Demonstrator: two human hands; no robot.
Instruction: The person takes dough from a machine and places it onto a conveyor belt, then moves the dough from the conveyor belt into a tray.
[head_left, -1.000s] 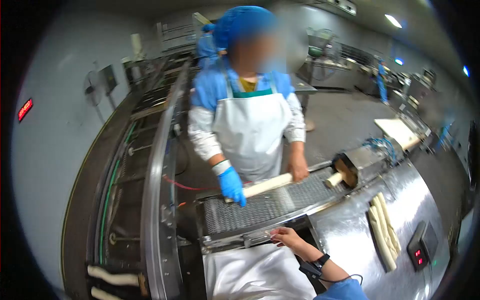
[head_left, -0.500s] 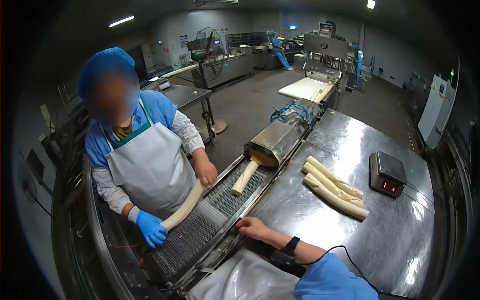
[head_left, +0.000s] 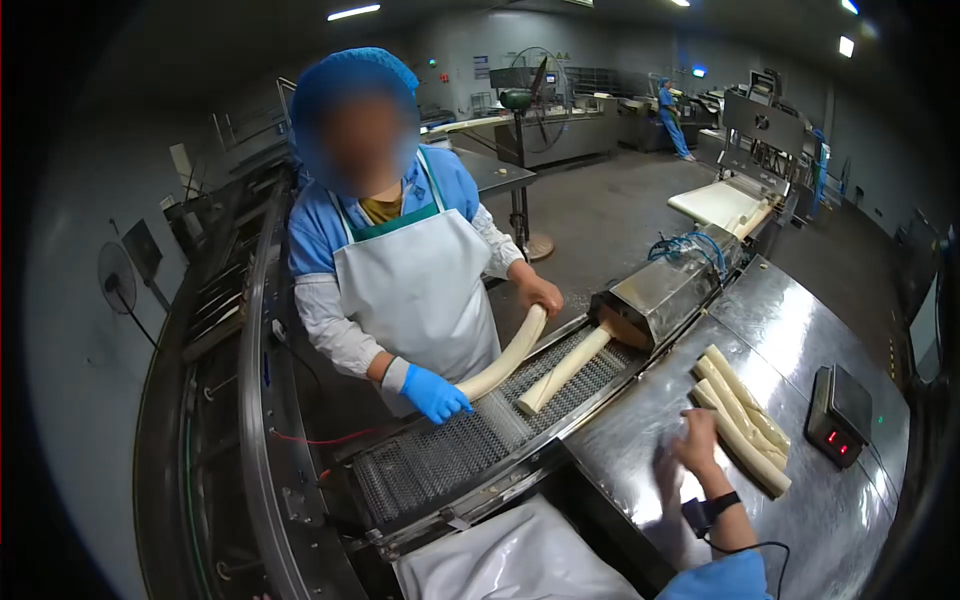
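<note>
Our R hand (head_left: 699, 442): over the steel table (head_left: 640, 425), fingers loosely bent, nothing seen in them. Blur's too much, so we can't tell if the tips are apart or tog.
Our L hand: out of view, so its state we can't tell.
Trio of rolls (head_left: 745, 448): pale, on the tabletop, side by side, just R of our R hand. We can't tell if fingertips touch the nearest one.
Long axis: upper L to lower R in view, approx. same lean as our R forearm (head_left: 738, 528), though the forearm stands steeper. Near ends come down R of our wrist; far ends reach a bit past our fingertips.
Nearer hand: our R, by the L edge of the trio, nr the far ends.
Scale (head_left: 838, 418): beyond the trio, on its R side; red digits lit, too small for us to read.
Belt roll (head_left: 565, 372): on the mesh belt (head_left: 415, 478), well L of our R hand, far end at the mouth of the metal housing (head_left: 668, 290).
Co-worker (head_left: 415, 270): across the belt from us, w/ a bent roll (head_left: 505, 366) btwn gloved hand (head_left: 435, 394) & bare hand (head_left: 541, 292).
</note>
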